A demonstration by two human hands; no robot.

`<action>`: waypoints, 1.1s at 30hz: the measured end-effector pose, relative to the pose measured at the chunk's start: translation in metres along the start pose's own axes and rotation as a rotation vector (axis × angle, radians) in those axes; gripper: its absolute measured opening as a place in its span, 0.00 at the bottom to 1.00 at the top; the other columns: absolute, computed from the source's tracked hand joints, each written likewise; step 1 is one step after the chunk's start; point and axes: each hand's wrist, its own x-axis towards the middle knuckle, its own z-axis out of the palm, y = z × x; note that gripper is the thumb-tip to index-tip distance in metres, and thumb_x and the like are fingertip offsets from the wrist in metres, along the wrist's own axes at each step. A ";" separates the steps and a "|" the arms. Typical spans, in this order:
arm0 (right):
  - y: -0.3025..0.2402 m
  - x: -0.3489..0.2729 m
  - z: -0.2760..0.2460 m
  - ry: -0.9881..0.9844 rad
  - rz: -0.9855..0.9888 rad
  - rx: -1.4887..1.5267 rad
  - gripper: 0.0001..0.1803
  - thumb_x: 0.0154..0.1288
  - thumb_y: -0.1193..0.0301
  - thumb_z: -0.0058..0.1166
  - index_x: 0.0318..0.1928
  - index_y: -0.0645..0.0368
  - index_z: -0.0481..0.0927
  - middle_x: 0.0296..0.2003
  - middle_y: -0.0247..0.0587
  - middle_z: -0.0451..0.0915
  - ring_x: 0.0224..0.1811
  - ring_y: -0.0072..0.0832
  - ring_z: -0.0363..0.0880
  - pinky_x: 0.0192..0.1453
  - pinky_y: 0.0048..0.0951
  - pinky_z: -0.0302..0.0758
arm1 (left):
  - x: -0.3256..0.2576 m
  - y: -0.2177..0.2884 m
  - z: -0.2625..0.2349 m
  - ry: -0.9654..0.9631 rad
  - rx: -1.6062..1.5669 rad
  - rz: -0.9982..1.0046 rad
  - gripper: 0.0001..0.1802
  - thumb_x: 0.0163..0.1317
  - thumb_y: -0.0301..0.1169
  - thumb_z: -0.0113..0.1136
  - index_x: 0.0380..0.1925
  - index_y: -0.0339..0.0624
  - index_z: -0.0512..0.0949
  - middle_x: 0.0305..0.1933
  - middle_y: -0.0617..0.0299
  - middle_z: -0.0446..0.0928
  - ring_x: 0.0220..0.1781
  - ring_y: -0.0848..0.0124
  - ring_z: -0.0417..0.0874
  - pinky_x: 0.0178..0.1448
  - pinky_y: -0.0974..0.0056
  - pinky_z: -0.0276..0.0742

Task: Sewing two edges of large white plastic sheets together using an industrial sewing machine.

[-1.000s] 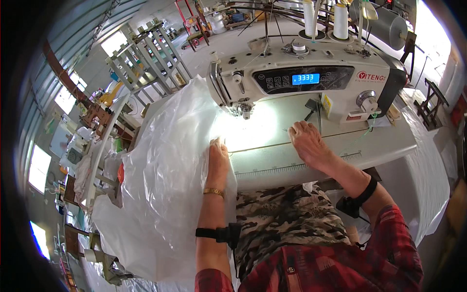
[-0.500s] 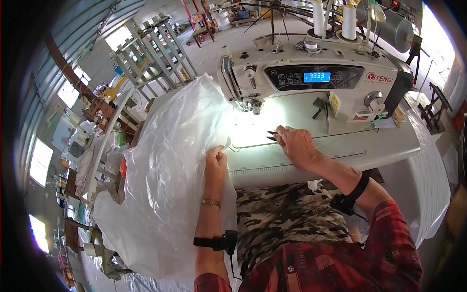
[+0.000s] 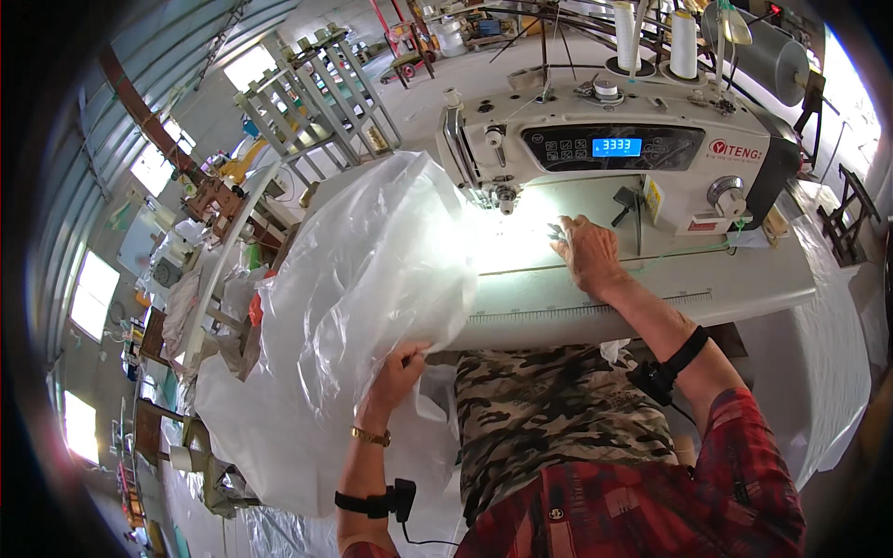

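Observation:
A big sheet of white, see-through plastic film [image 3: 363, 270] spreads over the left side of the sewing machine table [image 3: 595, 288] and hangs down past its front edge. My left hand [image 3: 398, 377] is closed on the film's near edge, left of my lap. My right hand [image 3: 591, 253] is closed around small dark thread snips [image 3: 555, 231] on the table, right of the needle area. Their pointed tips face left, and my fingers cover most of them. Glare from the sewing machine [image 3: 605, 139] lamp washes out the spot under the needle.
Two white thread cones [image 3: 684, 46] stand behind the machine. A small black tool [image 3: 625, 205] rests near the machine's body. Beyond the film at the left are a grey metal rack [image 3: 316, 102] and a cluttered bench.
My left hand has come down toward me, drawing the film's edge off the table front. My right hand has shifted slightly, and its snips show less. The view has moved a little.

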 end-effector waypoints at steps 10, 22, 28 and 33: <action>0.009 -0.007 -0.004 0.099 -0.088 -0.027 0.18 0.64 0.65 0.60 0.51 0.61 0.80 0.41 0.46 0.77 0.48 0.40 0.78 0.53 0.41 0.73 | -0.052 0.002 -0.002 -0.081 -0.077 -0.086 0.14 0.66 0.27 0.55 0.49 0.40 0.83 0.27 0.73 0.71 0.29 0.83 0.65 0.34 0.74 0.65; -0.011 -0.022 -0.009 0.129 -0.594 -0.037 0.31 0.63 0.56 0.61 0.60 0.61 0.73 0.62 0.45 0.71 0.60 0.38 0.72 0.63 0.38 0.70 | -0.070 0.023 -0.008 -0.063 0.002 -0.060 0.14 0.65 0.24 0.54 0.47 0.37 0.84 0.23 0.75 0.67 0.26 0.84 0.62 0.31 0.74 0.60; -0.054 -0.031 0.018 0.009 -0.519 0.311 0.33 0.65 0.58 0.59 0.64 0.65 0.67 0.60 0.50 0.74 0.57 0.46 0.77 0.59 0.40 0.75 | -0.078 0.032 0.006 -0.087 0.017 -0.039 0.15 0.64 0.23 0.53 0.49 0.36 0.83 0.24 0.72 0.69 0.27 0.83 0.65 0.32 0.72 0.64; -0.020 -0.035 -0.007 -0.187 -0.564 0.586 0.14 0.66 0.61 0.58 0.39 0.61 0.82 0.35 0.45 0.84 0.36 0.42 0.82 0.44 0.39 0.77 | -0.090 0.027 0.013 -0.066 0.167 -0.054 0.16 0.63 0.25 0.54 0.50 0.39 0.83 0.25 0.67 0.72 0.27 0.80 0.68 0.34 0.72 0.67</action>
